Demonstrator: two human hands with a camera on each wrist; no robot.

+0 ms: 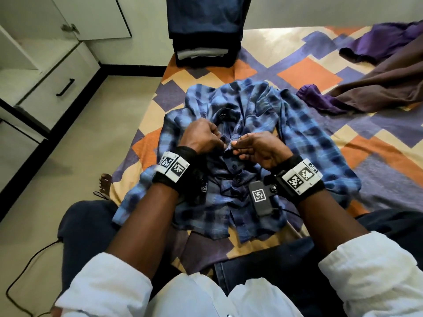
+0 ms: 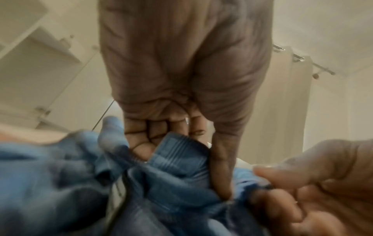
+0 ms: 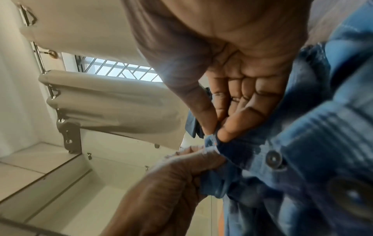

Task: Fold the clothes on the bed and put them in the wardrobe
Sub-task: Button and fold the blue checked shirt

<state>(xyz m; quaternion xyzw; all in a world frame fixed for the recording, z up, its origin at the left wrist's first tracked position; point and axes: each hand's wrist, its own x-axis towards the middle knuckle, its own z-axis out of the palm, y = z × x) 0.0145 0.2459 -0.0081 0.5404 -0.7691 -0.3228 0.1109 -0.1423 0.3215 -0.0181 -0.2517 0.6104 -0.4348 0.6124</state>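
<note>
A blue-and-black plaid button-up shirt lies front-up on the bed's orange, cream and purple patchwork sheet, just in front of the seated person. The left hand pinches the cloth of one front edge between curled fingers and thumb; the right hand pinches the facing edge, thumb against forefinger, and the two hands meet over the shirt's chest below the collar. The right wrist view shows dark round buttons along the placket (the nearest one is too blurred to read in detail), and the left wrist view shows a ribbed fold of blue cloth caught under the left thumb. At the bed's far end sits a stack of folded dark navy clothes with a grey piece in its lower layers; its top is cut off by the frame. A loose purple and brown garment sprawls at the right, running out of view. To the left stands a white wardrobe with a black-handled drawer, pushed in, its contents hidden; the open shelf above is only partly seen.
</note>
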